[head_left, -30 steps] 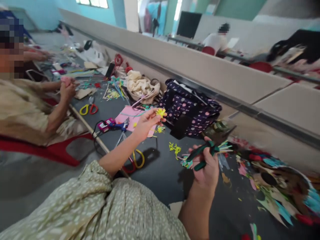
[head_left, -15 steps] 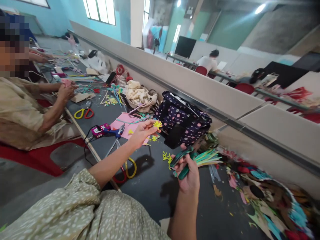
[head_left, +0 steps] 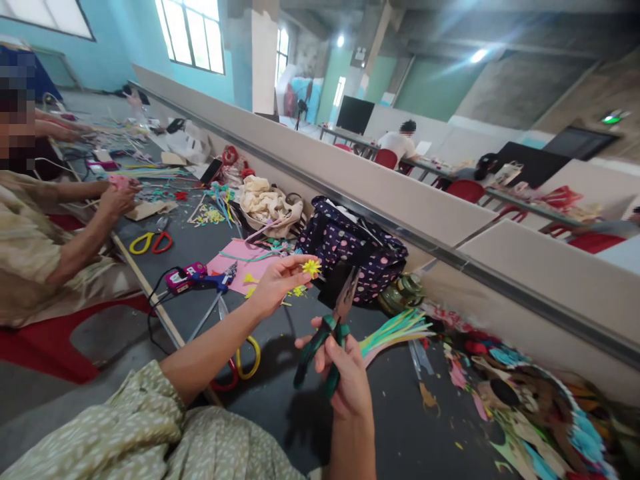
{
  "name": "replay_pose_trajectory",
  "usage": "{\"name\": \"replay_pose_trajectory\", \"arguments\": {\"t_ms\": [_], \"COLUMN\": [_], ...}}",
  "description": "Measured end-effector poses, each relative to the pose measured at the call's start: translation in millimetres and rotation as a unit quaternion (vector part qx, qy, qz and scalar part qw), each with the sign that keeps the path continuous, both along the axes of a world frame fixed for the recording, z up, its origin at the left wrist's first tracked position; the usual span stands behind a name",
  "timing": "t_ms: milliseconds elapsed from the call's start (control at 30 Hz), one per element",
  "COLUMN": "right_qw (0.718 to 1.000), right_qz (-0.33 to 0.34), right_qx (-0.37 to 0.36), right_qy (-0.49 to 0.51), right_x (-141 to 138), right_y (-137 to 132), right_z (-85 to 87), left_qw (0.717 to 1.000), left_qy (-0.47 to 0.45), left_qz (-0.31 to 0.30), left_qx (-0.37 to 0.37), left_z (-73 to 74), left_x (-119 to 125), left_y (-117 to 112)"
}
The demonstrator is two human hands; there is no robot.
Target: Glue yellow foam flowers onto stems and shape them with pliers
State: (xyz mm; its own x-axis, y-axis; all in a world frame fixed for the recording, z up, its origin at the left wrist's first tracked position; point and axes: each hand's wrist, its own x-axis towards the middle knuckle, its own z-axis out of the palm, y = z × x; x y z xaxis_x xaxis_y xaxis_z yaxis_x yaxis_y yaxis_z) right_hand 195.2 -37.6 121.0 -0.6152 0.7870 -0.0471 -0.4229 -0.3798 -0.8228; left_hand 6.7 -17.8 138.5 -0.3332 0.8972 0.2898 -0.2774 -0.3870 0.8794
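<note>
My left hand (head_left: 275, 283) is raised over the dark table (head_left: 280, 393) and pinches a small yellow fringed flower (head_left: 311, 267) between thumb and fingers. My right hand (head_left: 345, 380) grips green-handled pliers (head_left: 327, 337), whose jaws point up towards the flower. A bundle of green and pink strips (head_left: 395, 330) lies on the table just right of the pliers. Small yellow scraps (head_left: 299, 291) lie below the flower.
A dotted dark bag (head_left: 355, 247), a pink sheet (head_left: 240, 267), a glue gun (head_left: 187, 277) and scissors (head_left: 245, 360) lie nearby. Colourful paper scraps (head_left: 525, 400) cover the right end. A seated person's hands (head_left: 117, 193) work at the left. A beige partition (head_left: 380, 193) runs behind the table.
My right hand moved left and nearer with the pliers, turning their jaws upward toward the flower. The left hand kept holding the flower. The view tilted up.
</note>
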Motion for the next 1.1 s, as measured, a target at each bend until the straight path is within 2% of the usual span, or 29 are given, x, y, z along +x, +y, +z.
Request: {"name": "replay_pose_trajectory", "arguments": {"t_ms": [200, 333, 567, 767, 1100], "right_qw": [0.995, 0.989, 0.99, 0.99, 0.984], "right_qz": [0.086, 0.128, 0.122, 0.133, 0.163], "right_qx": [-0.042, -0.036, -0.046, -0.045, -0.039], "right_qy": [0.036, 0.057, 0.047, 0.026, 0.054], "right_x": [0, 2, 5, 3, -3], "right_y": [-9, -14, -18, -18, -19], "right_z": [-1.5, -2.5, -0.4, -5.1, -7.7], "left_qw": [0.999, 0.998, 0.994, 0.994, 0.995], "left_qy": [-0.031, -0.06, -0.106, -0.103, -0.095], "left_qz": [-0.012, -0.023, -0.038, -0.027, -0.015], "left_qx": [-0.003, 0.005, 0.005, 0.007, -0.001], "left_z": [7.4, 11.5, 7.2, 10.4, 11.0], "left_x": [3, 3, 1, 0, -2], "left_y": [-3, -7, -10, -11, -17]}}
